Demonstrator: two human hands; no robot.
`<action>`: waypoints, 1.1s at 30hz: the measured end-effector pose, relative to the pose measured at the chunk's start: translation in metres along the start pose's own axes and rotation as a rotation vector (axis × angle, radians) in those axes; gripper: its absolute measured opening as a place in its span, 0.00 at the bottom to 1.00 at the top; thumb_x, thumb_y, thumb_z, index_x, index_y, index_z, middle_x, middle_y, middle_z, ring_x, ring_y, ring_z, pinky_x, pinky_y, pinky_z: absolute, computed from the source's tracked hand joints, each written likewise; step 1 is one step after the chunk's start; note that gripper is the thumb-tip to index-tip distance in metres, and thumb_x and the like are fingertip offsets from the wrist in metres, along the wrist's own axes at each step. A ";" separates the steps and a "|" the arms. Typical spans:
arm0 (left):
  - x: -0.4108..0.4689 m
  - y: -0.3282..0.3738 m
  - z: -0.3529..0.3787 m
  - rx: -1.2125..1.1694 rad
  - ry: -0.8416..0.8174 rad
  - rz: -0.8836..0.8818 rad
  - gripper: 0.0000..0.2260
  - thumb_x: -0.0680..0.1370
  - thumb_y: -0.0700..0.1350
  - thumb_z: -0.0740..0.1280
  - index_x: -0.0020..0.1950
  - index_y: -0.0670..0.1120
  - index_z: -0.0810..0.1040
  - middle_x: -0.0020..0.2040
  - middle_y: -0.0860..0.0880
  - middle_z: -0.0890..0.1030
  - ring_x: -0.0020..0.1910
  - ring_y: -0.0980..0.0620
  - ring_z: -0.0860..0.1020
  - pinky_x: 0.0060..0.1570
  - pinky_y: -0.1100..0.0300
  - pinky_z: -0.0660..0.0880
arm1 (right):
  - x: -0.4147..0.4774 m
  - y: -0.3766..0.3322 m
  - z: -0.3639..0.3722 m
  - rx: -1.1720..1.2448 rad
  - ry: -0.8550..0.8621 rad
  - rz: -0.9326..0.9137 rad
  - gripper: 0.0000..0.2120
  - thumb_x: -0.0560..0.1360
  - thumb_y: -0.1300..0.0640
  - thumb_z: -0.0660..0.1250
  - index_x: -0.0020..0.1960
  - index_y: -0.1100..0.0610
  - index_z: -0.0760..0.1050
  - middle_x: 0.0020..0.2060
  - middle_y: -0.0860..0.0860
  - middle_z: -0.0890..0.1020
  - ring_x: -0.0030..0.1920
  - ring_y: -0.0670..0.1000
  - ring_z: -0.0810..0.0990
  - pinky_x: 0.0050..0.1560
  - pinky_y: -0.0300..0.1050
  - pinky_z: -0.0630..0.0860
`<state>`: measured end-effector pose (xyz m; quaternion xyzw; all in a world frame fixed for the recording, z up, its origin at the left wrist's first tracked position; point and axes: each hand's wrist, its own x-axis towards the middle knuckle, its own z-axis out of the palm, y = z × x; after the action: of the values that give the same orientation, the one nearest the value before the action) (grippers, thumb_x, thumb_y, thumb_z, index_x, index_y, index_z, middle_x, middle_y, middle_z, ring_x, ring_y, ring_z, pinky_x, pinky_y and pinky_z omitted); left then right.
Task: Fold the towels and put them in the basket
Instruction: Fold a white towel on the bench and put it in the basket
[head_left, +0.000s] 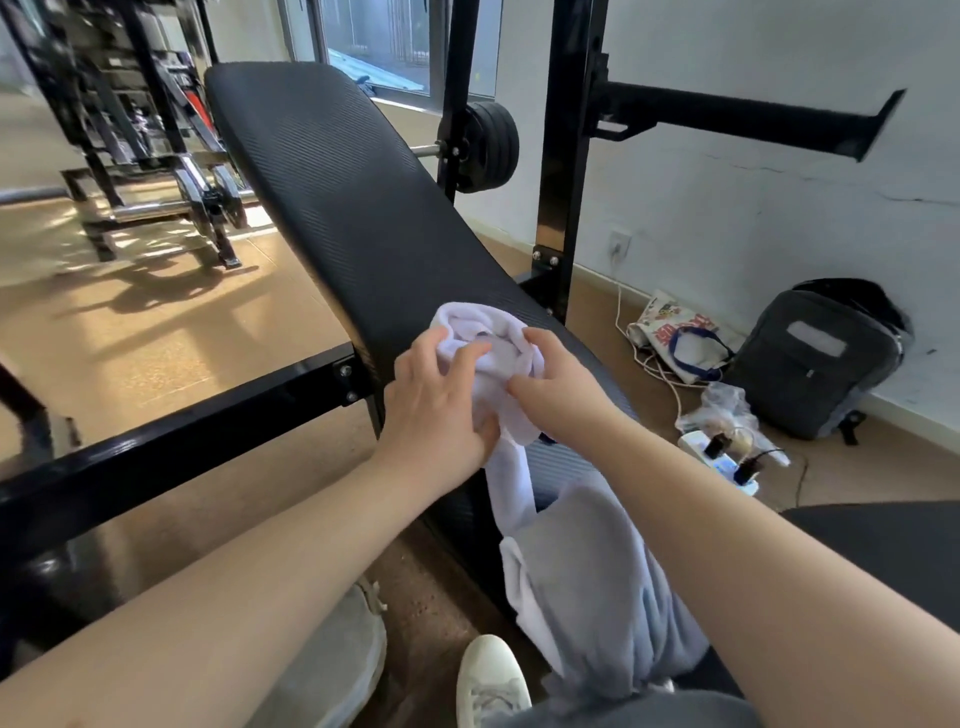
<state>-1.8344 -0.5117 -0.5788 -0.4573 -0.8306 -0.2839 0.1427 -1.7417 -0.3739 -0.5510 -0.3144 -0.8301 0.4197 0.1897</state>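
A white towel (511, 467) lies bunched on the near end of a black padded weight bench (332, 176), and its long tail hangs down over the bench edge toward my leg. My left hand (436, 400) grips the bunched part from the left. My right hand (558, 382) pinches the same bunch from the right, fingers curled into the cloth. No basket is in view.
The bench's black steel frame (171, 441) crosses at the left, with rack uprights (563, 156) behind. On the floor at the right lie a grey backpack (815, 358), a printed tote bag (675, 332), a power strip (724, 462) and cables. My white shoe (491, 680) is below.
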 end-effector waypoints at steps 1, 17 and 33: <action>-0.001 0.002 0.003 -0.001 -0.038 -0.014 0.35 0.70 0.52 0.75 0.75 0.51 0.66 0.75 0.42 0.60 0.68 0.34 0.65 0.57 0.40 0.73 | -0.003 0.007 0.002 -0.041 0.032 -0.029 0.28 0.74 0.55 0.63 0.73 0.44 0.65 0.54 0.47 0.75 0.50 0.47 0.78 0.38 0.38 0.70; -0.037 0.012 -0.011 -0.137 -0.255 0.436 0.29 0.71 0.71 0.66 0.68 0.58 0.71 0.68 0.53 0.66 0.70 0.50 0.65 0.68 0.43 0.66 | -0.020 0.050 -0.001 -0.416 -0.018 -0.029 0.32 0.78 0.49 0.61 0.80 0.45 0.53 0.74 0.54 0.65 0.70 0.61 0.66 0.69 0.57 0.68; -0.047 0.027 0.008 0.015 -0.286 0.387 0.33 0.66 0.74 0.59 0.61 0.56 0.80 0.69 0.53 0.71 0.72 0.50 0.66 0.69 0.47 0.56 | -0.025 0.043 -0.019 -0.302 0.070 0.071 0.25 0.79 0.55 0.61 0.75 0.52 0.63 0.69 0.59 0.69 0.66 0.62 0.70 0.56 0.46 0.64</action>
<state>-1.7861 -0.5278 -0.5991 -0.6424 -0.7413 -0.1775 0.0789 -1.6968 -0.3609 -0.5762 -0.3831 -0.8649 0.2854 0.1540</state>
